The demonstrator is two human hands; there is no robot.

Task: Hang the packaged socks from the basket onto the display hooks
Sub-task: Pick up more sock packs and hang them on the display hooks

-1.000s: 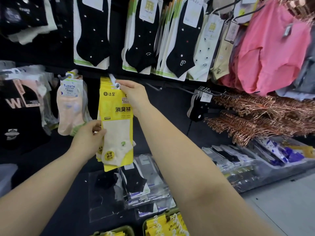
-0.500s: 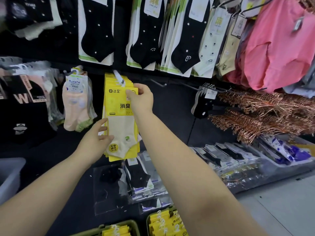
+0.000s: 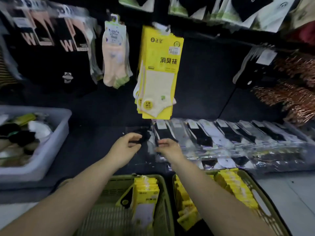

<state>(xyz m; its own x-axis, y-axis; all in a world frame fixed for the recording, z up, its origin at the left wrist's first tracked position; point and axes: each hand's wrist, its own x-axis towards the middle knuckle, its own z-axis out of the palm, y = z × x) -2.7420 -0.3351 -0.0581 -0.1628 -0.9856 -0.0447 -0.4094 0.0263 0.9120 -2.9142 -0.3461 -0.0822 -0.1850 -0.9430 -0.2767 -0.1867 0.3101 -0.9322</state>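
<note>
1. Both hands are low in the middle of the frame, side by side with a small gap between them. The left hand (image 3: 127,144) and right hand (image 3: 167,148) each have loosely curled fingers, and nothing is plainly gripped in either.
2. They hover over the clear packets of dark socks (image 3: 221,133), which lie in a row from the middle out to the right. It's too blurry to say whether a fingertip touches one.
3. The hung yellow sock packs (image 3: 159,65) are in the upper middle – a stack of them dangling from a white hanger tab (image 3: 162,28), well above the hands.
4. At the bottom of the frame there are two green baskets. The left basket (image 3: 109,217) holds a small upright bunch of yellow packs (image 3: 146,193), and the right basket (image 3: 265,206) has a longer row of yellow packs (image 3: 235,189) – both forearms cross over them.
5. Just left of the hung stack is a peach sock pack (image 3: 115,57) on its own hanger.
6. A grey bin (image 3: 51,147) of loose socks sits at the left edge, and a pile of copper-coloured hangers (image 3: 289,96) is at the right edge.
</note>
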